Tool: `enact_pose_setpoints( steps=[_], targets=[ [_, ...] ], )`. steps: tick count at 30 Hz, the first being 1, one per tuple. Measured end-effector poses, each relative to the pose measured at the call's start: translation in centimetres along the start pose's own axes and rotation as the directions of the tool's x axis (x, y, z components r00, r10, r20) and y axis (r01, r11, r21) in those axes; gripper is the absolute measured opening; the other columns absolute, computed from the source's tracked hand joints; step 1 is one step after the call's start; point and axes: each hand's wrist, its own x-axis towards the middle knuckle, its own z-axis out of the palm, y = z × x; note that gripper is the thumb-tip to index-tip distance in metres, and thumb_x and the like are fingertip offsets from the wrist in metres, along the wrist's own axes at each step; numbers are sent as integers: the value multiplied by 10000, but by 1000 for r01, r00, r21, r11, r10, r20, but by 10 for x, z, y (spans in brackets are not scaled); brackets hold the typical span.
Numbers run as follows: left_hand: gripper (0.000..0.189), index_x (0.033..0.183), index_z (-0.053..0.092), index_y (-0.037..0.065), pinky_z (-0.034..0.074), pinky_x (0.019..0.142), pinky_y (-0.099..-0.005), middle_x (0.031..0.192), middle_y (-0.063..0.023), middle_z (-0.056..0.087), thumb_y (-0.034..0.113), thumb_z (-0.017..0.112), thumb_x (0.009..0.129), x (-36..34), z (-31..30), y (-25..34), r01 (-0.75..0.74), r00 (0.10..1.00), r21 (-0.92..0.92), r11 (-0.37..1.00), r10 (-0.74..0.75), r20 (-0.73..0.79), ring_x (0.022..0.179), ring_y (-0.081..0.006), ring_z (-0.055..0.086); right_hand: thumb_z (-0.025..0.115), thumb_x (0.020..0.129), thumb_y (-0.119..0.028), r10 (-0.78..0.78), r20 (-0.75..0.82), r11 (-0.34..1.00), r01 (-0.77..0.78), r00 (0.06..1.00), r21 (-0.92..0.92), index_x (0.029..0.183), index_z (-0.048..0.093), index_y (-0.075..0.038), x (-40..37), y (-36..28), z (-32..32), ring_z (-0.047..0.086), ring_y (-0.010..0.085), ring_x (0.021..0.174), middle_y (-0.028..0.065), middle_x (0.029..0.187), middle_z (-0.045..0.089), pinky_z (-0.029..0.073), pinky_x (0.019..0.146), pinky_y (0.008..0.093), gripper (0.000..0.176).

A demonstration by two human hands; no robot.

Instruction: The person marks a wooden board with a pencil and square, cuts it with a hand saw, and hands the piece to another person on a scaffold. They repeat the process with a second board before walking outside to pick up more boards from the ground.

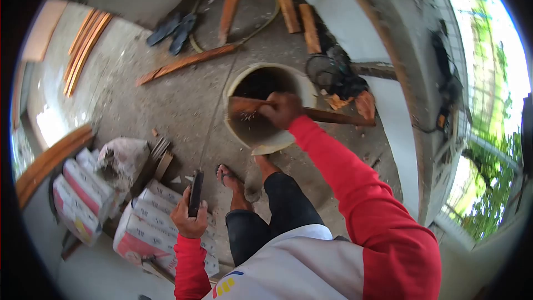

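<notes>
My right hand [281, 110] is closed round a reddish-brown wooden board [333, 116], which lies across the open mouth of a large pale round tub [235, 128]. The board's left end is smeared by motion, with small bright flecks around it. The tub's inside is dark at the back. Held low on the left, my left hand [190, 215] grips a black, narrow, flat-sided object [195, 194] pointing up and away from me; I cannot tell its kind. Printed white-and-red sacks [141, 230] lie close below and beside this hand.
Wooden pieces [186, 64] lie beyond the tub, near dark slippers [176, 30] and a yellowish hose [272, 16]. A black wire-like basket [322, 72] stands right of the tub. More boards [86, 50] lie at far left. A white panel [391, 133] bounds the right side.
</notes>
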Motion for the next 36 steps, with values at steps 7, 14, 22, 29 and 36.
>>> enact_pose_setpoints(
  steps=[7,14,22,29,36],
  targets=[
    [421,1144,600,-95,491,579,-353,788,-172,665,150,594,801,-1,-30,27,75,997,64,995,-76,8,614,-256,632,600,765,-667,-51,7,997,51,999,-64,707,618,-57,-10,-2,-8,636,378,600,175,615,620,489,575,487,613],
    [582,1188,564,-117,487,607,-429,847,-244,654,377,469,896,19,-67,85,-156,987,181,971,148,60,660,-388,625,606,770,-657,-74,35,997,73,997,20,794,626,-40,-14,-5,-27,624,360,808,176,786,639,468,789,454,618],
    [526,1141,607,-16,476,742,-489,871,-180,591,437,586,873,161,-11,217,-903,421,234,361,853,307,763,-369,577,648,799,-509,-116,-352,993,107,929,-43,1140,602,-40,-67,-1,-69,428,356,1169,137,1207,529,275,1026,536,581],
    [471,1179,633,82,456,751,-418,798,-95,577,377,689,817,298,132,380,-977,118,201,69,963,242,726,-265,569,659,807,-380,142,-335,987,-160,931,-26,1086,630,-63,-140,19,-75,453,340,1157,104,1188,554,310,1025,479,423],
    [503,1228,628,114,454,743,-382,787,-90,594,355,714,795,346,174,409,-954,152,292,68,949,276,761,-261,600,677,787,-344,577,-421,801,-586,700,124,1062,652,-89,-208,-12,-26,521,345,1074,132,1081,618,388,961,461,376]
  ],
)
